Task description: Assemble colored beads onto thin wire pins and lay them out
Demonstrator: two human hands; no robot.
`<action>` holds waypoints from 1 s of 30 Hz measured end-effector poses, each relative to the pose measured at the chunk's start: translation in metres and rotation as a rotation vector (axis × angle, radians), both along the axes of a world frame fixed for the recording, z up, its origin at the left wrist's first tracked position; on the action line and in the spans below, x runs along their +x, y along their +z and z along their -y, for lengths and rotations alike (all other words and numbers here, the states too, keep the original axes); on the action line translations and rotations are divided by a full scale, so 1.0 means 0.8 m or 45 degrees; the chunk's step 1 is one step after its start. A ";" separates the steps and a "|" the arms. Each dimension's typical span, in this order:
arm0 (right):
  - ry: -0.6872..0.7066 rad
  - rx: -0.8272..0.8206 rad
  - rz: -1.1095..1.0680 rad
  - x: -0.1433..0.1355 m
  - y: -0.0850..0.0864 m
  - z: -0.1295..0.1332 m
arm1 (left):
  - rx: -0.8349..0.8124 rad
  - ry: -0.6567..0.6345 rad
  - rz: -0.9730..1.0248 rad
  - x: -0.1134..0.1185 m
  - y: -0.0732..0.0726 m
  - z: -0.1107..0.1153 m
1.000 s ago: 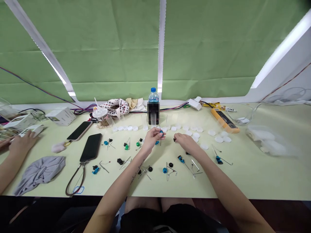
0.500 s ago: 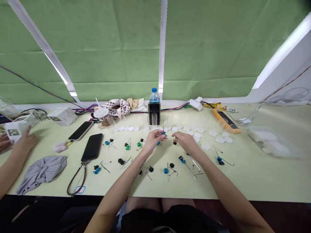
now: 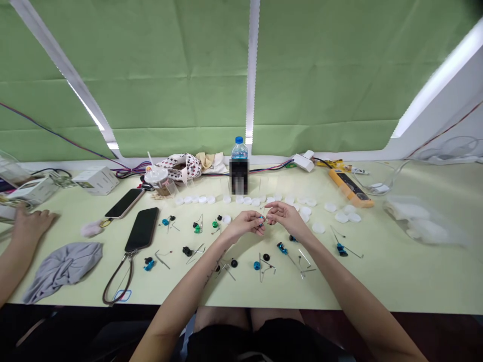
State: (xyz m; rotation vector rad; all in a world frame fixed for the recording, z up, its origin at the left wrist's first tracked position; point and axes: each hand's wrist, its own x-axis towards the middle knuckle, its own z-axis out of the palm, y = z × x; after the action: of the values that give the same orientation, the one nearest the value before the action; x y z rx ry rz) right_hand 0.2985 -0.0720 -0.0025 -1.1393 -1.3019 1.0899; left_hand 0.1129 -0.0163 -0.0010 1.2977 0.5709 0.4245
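My left hand (image 3: 247, 222) is closed in a pinch on a small blue part (image 3: 261, 220) with a thin metal wire standing up from it. The fingertips of my right hand (image 3: 284, 215) are drawn together right beside that part; whatever lies between them is too small to make out. Below my hands are a round blue piece (image 3: 257, 265), a black disc (image 3: 266, 257) and bent metal rods (image 3: 268, 271). Nearer my right forearm lie a blue-and-black part (image 3: 282, 248) and a bent hex key (image 3: 305, 258).
White round caps (image 3: 203, 200) line the table behind my hands, near a dark-labelled bottle (image 3: 239, 176). A yellow power strip (image 3: 350, 188) and a plastic bag (image 3: 418, 221) lie right. Phones (image 3: 142, 230), a grey cloth (image 3: 64, 266) and another person's hand (image 3: 32, 223) are left.
My left hand has moved slightly right and down with the blue part, and my right hand has closed in beside it. At left, the other person's hand has let go of a white box.
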 end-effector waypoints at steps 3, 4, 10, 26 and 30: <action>-0.100 0.018 -0.042 -0.008 0.002 0.003 | -0.011 -0.006 0.034 0.001 -0.001 0.001; -0.123 0.018 -0.075 -0.012 0.002 0.004 | -0.010 0.009 0.046 0.002 -0.001 0.002; -0.186 -0.015 -0.245 -0.029 0.000 0.011 | -0.035 0.020 0.194 0.002 -0.004 0.001; -0.436 0.502 0.625 -0.034 0.008 0.027 | -0.102 0.243 0.234 0.002 0.001 -0.002; -0.472 0.644 0.826 -0.035 0.002 0.027 | -0.117 0.270 0.210 0.001 0.000 -0.002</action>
State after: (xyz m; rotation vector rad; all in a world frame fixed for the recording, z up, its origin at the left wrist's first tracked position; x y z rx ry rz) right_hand 0.2705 -0.0935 -0.0010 -1.3092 -1.6432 0.0826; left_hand 0.1136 -0.0147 -0.0010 1.1066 0.5841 0.6670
